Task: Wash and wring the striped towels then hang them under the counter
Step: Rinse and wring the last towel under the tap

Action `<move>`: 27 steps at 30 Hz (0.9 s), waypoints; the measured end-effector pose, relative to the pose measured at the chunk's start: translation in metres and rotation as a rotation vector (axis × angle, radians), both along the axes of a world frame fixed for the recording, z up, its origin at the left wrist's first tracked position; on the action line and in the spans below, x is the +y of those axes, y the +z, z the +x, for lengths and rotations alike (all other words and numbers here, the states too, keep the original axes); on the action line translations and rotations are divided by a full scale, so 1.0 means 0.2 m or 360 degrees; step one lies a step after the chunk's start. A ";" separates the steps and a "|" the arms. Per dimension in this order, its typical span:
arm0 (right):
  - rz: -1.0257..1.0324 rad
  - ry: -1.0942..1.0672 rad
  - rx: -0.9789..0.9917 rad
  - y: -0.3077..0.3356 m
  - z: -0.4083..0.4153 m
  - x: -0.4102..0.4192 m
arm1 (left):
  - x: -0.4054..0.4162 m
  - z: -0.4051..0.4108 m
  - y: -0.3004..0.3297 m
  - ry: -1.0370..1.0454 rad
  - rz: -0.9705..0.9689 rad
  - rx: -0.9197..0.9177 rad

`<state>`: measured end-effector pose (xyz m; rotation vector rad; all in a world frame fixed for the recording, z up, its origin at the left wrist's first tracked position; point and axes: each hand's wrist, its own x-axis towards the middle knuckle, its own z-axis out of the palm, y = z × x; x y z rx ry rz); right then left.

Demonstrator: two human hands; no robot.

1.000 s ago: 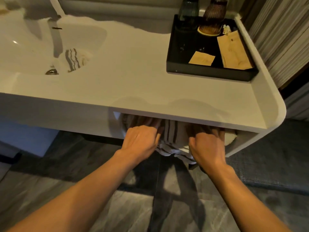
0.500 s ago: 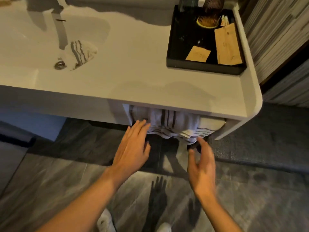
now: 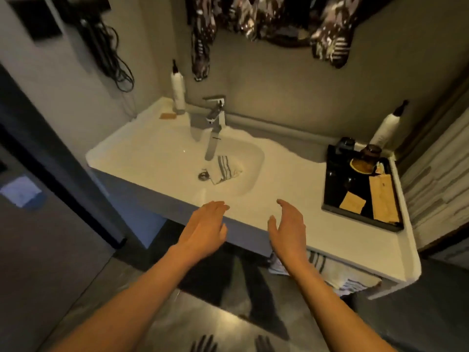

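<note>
Over the counter's front edge, left hand and right hand spread and empty; striped towel in basin straight ahead, marginally nearer the left.

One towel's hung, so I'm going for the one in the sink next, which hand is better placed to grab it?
Left, probably. The left hand is open and sits almost straight below the striped towel by the drain. The right hand, also empty, is further right, towards the black tray.
</note>
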<state>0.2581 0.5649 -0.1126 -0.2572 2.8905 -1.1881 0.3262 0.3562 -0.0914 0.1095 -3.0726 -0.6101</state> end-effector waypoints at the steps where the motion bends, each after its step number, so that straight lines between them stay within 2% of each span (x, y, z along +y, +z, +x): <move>1: 0.0038 0.0012 -0.0019 0.02 -0.01 -0.06 | -0.08 0.00 0.03 0.0053 0.0042 -0.0010; 4: 0.0105 0.0047 -0.0143 0.01 -0.03 -0.19 | -0.27 -0.01 0.09 0.0151 0.0124 -0.0097; 5: 0.0073 0.0077 -0.0134 0.05 -0.10 -0.35 | -0.44 -0.06 0.14 0.0172 0.0109 -0.0072; 9: 0.0064 0.0139 -0.0257 0.05 -0.25 -0.62 | -0.69 -0.23 0.13 0.0218 0.0167 -0.0178; 14: 0.0143 0.0231 -0.0369 -0.08 -0.59 -0.87 | -0.89 -0.49 -0.07 0.0248 0.0268 -0.0310; 20: 0.0311 0.0241 -0.0455 -0.37 -1.24 -1.22 | -1.18 -0.95 -0.36 0.0381 0.0316 -0.0368; 23: 0.0487 0.0222 -0.0540 -0.55 -1.46 -1.35 | -1.26 -1.10 -0.48 0.0457 0.0379 -0.0472; 27: 0.0960 0.0228 -0.0426 -0.75 -1.69 -1.44 | -1.33 -1.25 -0.59 0.0516 0.0473 -0.0509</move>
